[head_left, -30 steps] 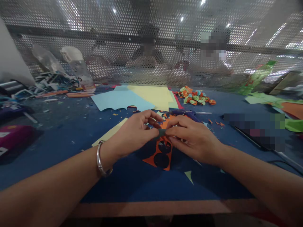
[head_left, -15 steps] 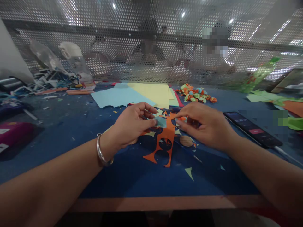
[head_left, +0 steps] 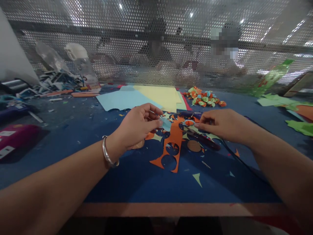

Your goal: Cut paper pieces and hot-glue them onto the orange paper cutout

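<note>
Pinching the blue paper disc (head_left: pixel 166 125) by its left edge, your left hand (head_left: pixel 139 127) leaves most of it beyond the fingertips; a light grip should spare it creases. Your right hand (head_left: pixel 218 123) curls its fingers toward the thumb, but whether they hold anything I cannot tell. Mind the orange paper (head_left: pixel 176 131) just right of your left fingertips, which could snag it.

- I see a white-lidded flask (head_left: pixel 86 71).
- Behind the flask: a perforated screen (head_left: pixel 122 49).
- Left of the flask: a clear plastic bag (head_left: pixel 51 58).
- Well right of the flask: a green bottle (head_left: pixel 271 79).
</note>
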Demonstrator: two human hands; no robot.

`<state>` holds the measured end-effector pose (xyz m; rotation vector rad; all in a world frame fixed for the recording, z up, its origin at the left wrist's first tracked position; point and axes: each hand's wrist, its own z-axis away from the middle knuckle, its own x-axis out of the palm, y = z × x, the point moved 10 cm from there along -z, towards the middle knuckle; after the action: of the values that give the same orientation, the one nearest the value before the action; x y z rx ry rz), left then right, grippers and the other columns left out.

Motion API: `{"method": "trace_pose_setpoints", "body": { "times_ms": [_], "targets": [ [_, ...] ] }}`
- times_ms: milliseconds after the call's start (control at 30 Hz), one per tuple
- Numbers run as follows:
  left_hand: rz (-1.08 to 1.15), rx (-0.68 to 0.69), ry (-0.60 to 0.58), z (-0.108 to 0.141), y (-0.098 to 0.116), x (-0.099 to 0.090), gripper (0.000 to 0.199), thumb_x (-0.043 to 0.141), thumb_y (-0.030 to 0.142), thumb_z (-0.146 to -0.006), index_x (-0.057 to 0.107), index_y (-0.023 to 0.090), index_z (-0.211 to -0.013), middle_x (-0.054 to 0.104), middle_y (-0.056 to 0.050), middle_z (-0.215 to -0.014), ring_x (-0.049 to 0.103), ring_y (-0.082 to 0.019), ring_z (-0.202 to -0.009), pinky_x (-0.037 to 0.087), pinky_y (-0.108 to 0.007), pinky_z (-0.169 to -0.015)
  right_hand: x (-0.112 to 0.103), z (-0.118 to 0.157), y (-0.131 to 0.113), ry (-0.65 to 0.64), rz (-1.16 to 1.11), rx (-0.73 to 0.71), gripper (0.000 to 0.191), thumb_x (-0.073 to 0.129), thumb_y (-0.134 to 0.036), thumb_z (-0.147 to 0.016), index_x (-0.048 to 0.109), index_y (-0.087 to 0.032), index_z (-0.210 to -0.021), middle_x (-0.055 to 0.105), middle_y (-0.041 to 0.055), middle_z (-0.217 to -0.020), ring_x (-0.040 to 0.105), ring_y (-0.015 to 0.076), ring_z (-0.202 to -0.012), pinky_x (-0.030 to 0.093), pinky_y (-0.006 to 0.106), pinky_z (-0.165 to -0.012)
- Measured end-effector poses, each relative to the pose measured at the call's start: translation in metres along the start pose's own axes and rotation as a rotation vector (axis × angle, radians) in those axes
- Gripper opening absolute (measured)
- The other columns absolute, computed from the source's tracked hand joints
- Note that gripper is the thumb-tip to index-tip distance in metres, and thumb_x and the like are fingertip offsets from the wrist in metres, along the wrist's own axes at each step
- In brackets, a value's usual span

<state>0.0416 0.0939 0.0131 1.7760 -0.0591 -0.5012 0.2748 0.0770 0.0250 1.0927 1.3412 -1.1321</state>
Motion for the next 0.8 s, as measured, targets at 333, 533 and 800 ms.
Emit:
{"method": "trace_pose_setpoints", "body": {
  "times_ms": [333,533,800],
  "targets": [
    [0.016,0.01,-0.008,0.001,0.0,0.002,0.025,0.075,0.023,-0.08,0.064,0.017,-0.101,0.067,-0.003,-0.085,0.066,-0.014,-0.077,0.055,-0.03,-0.069,-0.014,0.001,0.042,0.014,0.152,0.183,0.035,0.053,-0.053,-0.088,0.064,-0.023,-0.075,0.069,0.0074,-0.076,0.058,0.0238,-0.069,0.036,0.033,-0.061],
    [0.004,-0.004,-0.012,0.002,0.002,0.003,0.023,0.075,0.026,-0.081,0.064,0.017,-0.099,0.067,-0.003,-0.085,0.067,-0.014,-0.076,0.056,-0.029,-0.066,0.0,-0.008,0.044,-0.028,0.059,0.154,0.042,0.055,-0.059,-0.086,0.064,-0.021,-0.068,0.07,0.0069,-0.071,0.061,0.0227,-0.068,0.038,0.033,-0.061],
    [-0.008,0.015,-0.009,0.002,0.002,0.004,0.024,0.076,0.029,-0.079,0.065,0.019,-0.099,0.068,-0.004,-0.087,0.067,-0.016,-0.079,0.056,-0.03,-0.068,0.017,-0.026,0.057,-0.014,-0.275,0.182,0.027,0.074,-0.042,-0.069,0.06,-0.022,-0.056,0.059,-0.0019,-0.049,0.053,0.0158,-0.048,0.034,0.028,-0.05]
  ]
}}
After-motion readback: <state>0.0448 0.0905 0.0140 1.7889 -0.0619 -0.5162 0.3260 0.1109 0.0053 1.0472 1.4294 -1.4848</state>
